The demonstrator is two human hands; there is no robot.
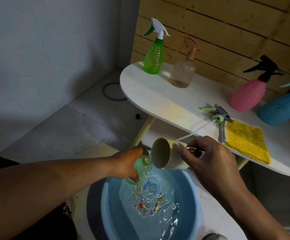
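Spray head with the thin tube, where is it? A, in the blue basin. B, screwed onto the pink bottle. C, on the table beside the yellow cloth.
C: the spray head lies loose on the table, right by a corner of the yellow cloth.

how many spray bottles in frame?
5. Four stand on the table: green, amber, pink, and blue at the right edge. A headless pale green bottle is in the left hand over the basin. More may sit off-frame.
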